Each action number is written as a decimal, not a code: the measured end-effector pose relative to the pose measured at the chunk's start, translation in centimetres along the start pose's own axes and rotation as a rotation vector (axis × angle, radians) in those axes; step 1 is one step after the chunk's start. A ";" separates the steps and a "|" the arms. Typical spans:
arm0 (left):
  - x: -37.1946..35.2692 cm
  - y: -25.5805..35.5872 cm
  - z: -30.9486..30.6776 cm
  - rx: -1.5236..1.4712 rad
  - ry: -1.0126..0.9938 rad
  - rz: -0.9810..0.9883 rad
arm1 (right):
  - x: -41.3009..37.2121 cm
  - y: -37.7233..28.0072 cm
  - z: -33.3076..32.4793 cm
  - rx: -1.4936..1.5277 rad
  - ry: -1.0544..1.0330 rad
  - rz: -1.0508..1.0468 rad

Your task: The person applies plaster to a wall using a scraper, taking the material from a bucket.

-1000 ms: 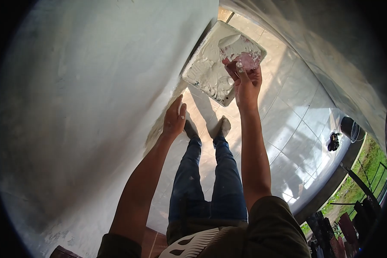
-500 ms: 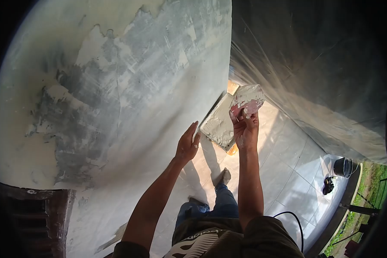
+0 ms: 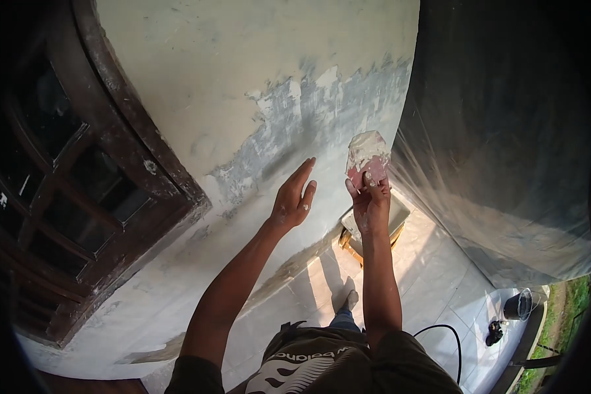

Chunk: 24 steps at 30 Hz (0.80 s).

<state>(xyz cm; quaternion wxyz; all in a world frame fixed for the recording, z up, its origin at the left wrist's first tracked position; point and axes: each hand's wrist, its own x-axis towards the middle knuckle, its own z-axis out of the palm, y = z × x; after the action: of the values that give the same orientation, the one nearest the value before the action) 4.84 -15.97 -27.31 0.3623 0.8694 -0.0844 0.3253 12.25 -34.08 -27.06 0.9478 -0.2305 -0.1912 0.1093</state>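
Observation:
My right hand (image 3: pixel 372 209) grips a flat pinkish-red putty spreader (image 3: pixel 375 167) by its lower edge. Thick whitish putty covers the upper part of the spreader, which is held up close to the wall (image 3: pixel 338 148). My left hand (image 3: pixel 294 198) is open beside the wall, its fingers stretched out and thumb apart, with white specks on the skin. Grey patches and smeared filler mark the wall ahead. Partly hidden behind my right hand and forearm is a light-coloured tray (image 3: pixel 398 222) on a yellowish stand (image 3: pixel 350 247).
A dark wooden window frame (image 3: pixel 171 164) with glass panes is at the left. Plastic sheeting (image 3: pixel 492 171) hangs along the right side. On the tiled floor (image 3: pixel 433 282) are a black bucket (image 3: pixel 517 305), a small dark object (image 3: pixel 494 333) and a black cable (image 3: pixel 458 341).
My view has swung up and left, bringing more of the window in. The spreader has come away from above the tray toward the wall. My left hand is still open, now higher.

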 end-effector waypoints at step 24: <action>8.1 10.2 -21.8 0.537 0.157 0.562 | 6.9 11.2 11.3 -1.231 -0.248 -1.164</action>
<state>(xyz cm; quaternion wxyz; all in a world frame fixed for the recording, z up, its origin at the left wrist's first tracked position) -3.77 -7.65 -4.88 0.0245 0.8487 -0.2030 0.4877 12.54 -17.86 -21.00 0.5313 -0.5555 -0.4065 -0.4938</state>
